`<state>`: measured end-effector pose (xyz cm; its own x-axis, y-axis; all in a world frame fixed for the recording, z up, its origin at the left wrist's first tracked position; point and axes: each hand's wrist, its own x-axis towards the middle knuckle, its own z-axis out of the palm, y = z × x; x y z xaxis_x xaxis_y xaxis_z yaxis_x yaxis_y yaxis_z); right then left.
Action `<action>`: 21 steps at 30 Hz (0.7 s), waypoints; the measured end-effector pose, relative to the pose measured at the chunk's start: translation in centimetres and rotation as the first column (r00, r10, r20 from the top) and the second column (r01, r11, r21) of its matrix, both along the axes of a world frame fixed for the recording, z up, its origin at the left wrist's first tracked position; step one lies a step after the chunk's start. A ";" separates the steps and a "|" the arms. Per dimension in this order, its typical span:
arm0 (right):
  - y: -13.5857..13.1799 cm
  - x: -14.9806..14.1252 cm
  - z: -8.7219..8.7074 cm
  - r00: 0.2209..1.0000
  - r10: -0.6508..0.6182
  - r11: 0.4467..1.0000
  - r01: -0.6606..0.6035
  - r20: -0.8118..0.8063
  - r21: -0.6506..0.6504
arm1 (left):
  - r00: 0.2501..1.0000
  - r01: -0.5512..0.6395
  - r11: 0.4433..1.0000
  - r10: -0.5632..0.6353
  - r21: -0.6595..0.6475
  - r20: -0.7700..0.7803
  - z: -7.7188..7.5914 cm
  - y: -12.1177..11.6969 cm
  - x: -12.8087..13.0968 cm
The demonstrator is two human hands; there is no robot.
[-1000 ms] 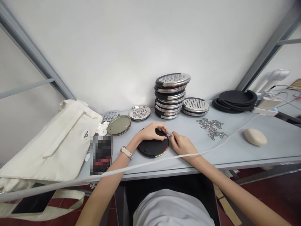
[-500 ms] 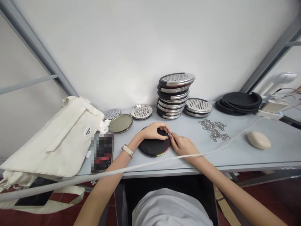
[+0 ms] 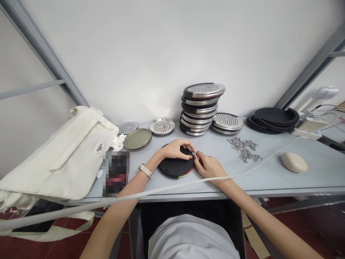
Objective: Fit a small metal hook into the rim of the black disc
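A black round disc (image 3: 176, 167) with a thin red and yellow line along its near right edge lies flat on the table in front of me. My left hand (image 3: 176, 149) rests over the disc's far side, thumb and fingers curled round its right rim. Against that same rim, my right hand (image 3: 206, 163) is closed in a pinch on a small silvery metal clip (image 3: 193, 153). Both hands' fingertips nearly meet there, so most of the clip is hidden. To the right lies a loose pile of metal clips (image 3: 245, 148).
Behind the disc rises a tall stack of grater discs (image 3: 201, 108), with a lower stack (image 3: 228, 122) beside it. Black discs (image 3: 277, 118) lie far right. A white cable (image 3: 167, 187) crosses before me. A cream bag (image 3: 61, 158), phone (image 3: 115, 174) and olive lid (image 3: 138, 139) sit left.
The view has shifted very slightly. My right fingers have turned a little at the disc's rim; my left hand and the disc keep their places.
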<state>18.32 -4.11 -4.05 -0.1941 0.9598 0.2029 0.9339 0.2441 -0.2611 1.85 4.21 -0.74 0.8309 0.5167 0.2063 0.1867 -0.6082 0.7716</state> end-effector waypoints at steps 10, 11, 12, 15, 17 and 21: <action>0.1 0.2 0.0 1.000 0.017 1.000 -0.017 0.002 0.010 | 0.999 0.013 0.999 -0.011 -0.032 0.043 -0.1 0.0 -0.1; 0.1 0.2 0.0 1.000 0.016 1.000 -0.016 0.005 0.011 | 0.999 0.012 0.999 -0.010 -0.037 0.047 -0.1 0.0 -0.1; 0.1 0.2 0.0 1.000 0.015 1.000 -0.015 0.006 0.011 | 0.999 0.010 0.999 -0.008 -0.042 0.047 -0.1 0.0 -0.1; 0.0 0.1 0.0 1.000 0.012 1.000 -0.013 0.001 0.013 | 0.999 0.005 0.999 -0.003 -0.048 0.039 -0.1 0.0 -0.1; 0.0 0.1 0.0 1.000 0.010 1.000 -0.010 -0.007 0.011 | 0.999 0.008 0.999 -0.006 -0.043 0.041 0.0 -0.1 0.0; -0.1 0.0 0.1 0.999 0.002 1.000 -0.002 -0.039 0.000 | 0.999 0.002 0.998 0.000 -0.058 0.036 0.1 -0.1 0.0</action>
